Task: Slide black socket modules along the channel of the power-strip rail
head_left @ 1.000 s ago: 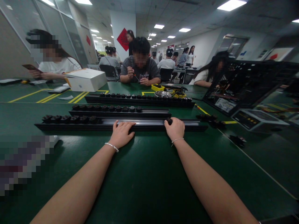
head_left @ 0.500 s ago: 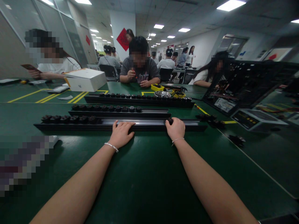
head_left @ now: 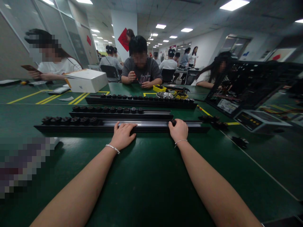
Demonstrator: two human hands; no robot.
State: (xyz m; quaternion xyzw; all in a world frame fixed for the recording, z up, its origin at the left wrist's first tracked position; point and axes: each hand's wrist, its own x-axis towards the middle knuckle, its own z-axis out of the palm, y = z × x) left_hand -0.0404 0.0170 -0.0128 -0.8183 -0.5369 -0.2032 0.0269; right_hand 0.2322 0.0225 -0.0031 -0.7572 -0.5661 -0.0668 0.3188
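A long black rail point(head_left: 151, 124) with a shiny metal channel lies across the table before me. Several black socket-like modules point(head_left: 71, 121) sit in its left part. My left hand point(head_left: 123, 134) rests over the near edge of the channel, fingers spread and holding nothing. Toward the rail's right end, my right hand point(head_left: 179, 130) is closed around a small black module point(head_left: 174, 122) at the channel, mostly covered by the fingers. Whether that module is seated in the rail cannot be made out.
Behind lie two more rails with modules, a shorter one point(head_left: 156, 115) and a longer one point(head_left: 142, 102). Loose modules point(head_left: 239, 142) lie at the right, near a metal-cased unit point(head_left: 260, 121) and an open black chassis point(head_left: 251, 85). A white box point(head_left: 86, 81) and co-workers are beyond.
My right hand has shifted very slightly right with the module. My left hand stays in place. The co-worker opposite has moved their head and tool a little.
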